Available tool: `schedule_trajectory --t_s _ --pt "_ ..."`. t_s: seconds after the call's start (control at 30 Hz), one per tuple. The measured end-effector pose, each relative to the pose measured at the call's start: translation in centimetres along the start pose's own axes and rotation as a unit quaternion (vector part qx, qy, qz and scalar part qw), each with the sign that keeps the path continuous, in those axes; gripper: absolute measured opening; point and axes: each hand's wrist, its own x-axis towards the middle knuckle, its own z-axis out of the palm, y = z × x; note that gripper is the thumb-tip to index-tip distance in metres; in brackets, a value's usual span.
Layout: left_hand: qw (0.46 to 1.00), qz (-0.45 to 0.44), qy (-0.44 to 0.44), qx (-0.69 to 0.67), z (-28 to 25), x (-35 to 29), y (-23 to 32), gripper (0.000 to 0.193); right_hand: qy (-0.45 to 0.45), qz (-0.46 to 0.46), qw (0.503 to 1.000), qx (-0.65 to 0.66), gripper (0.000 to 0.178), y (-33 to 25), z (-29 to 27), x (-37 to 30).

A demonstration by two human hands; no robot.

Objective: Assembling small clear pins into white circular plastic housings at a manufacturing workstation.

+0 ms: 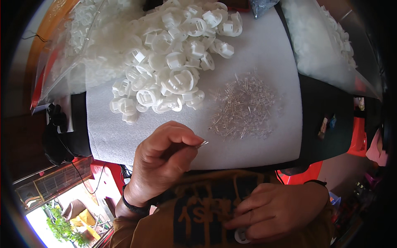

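My left hand (165, 159) is raised over the near edge of the foam-covered table, thumb and forefinger pinched together. Between the fingertips sticks out a small bunch of thin, shiny pins (202, 144). Low in front of my body, my right hand (271, 211) curls palm-down over a white round plastic piece (241, 236), partly hidden below its fingers. A loose pile of small clear pin-like pieces (244, 107) lies on the sheet, to the right of my left hand. Beyond that hand is a large heap of white plastic fittings (173, 62) with round flanges and square sockets.
White foam sheet (111, 140) covers the middle of the dark table (322, 99). A clear bag of white pieces (103, 49) leans at the far left, and another bag (318, 45) stands at the far right. Small scraps (322, 127) lie on the right side. A red stool (304, 174) shows below.
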Motion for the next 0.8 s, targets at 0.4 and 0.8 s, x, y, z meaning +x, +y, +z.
schedule_trajectory --t_s 0.4,0.8 --pt "0.997 -0.014 -0.015 -0.074 0.7 0.1 0.2 0.011 -0.009 -0.029 0.998 0.052 0.024 0.4 -1.1 -0.2" --pt "0.994 0.049 -0.097 0.008 1.6 1.0 1.5 0.014 0.403 -0.008 0.763 0.506 0.048 3.6 -0.1 0.1"
